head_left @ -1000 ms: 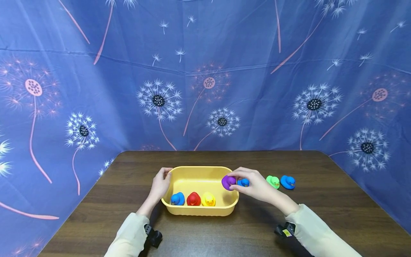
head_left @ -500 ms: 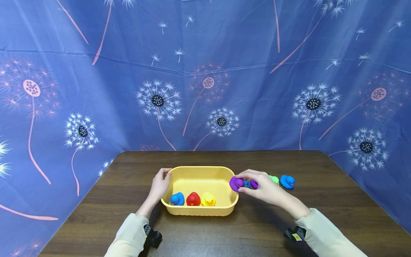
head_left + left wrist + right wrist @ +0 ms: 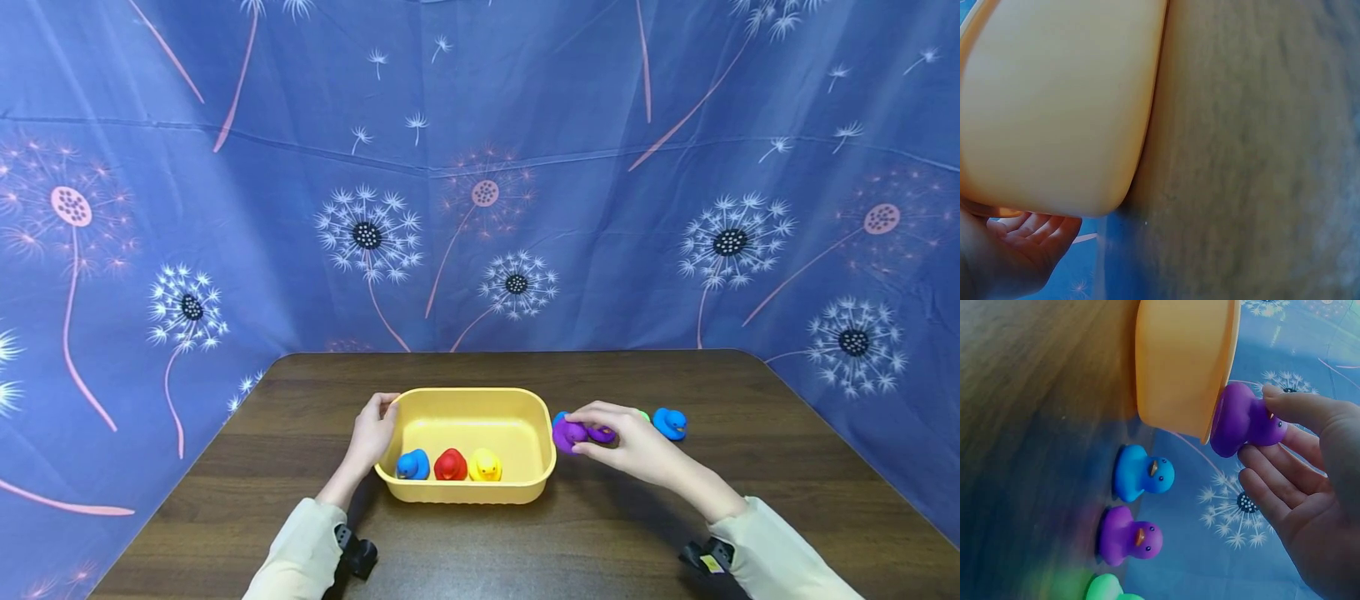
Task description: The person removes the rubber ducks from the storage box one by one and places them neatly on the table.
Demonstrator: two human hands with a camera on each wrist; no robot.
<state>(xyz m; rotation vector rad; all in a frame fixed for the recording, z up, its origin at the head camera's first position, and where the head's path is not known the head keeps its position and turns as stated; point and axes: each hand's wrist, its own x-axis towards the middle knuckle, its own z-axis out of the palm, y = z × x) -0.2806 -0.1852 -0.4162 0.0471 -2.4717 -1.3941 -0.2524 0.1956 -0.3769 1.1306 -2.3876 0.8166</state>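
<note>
One purple duck (image 3: 1234, 419) is hovering beside the yellow tub (image 3: 468, 494) at three o'clock.
Right hand (image 3: 628, 442) is pinching it; left hand (image 3: 372, 432) is touching the tub at nine o'clock, finger grip unclear.

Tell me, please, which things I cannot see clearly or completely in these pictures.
Head view: most of the green duck, hidden by the right hand.
Head view: part of the blue duck beside the yellow container, covered by the held purple duck.
Right wrist view: the rest of the green duck, cut off by the bottom edge.
Left wrist view: the container's contents, hidden by its wall.
Left wrist view: the tabletop's grain, blurred.
</note>
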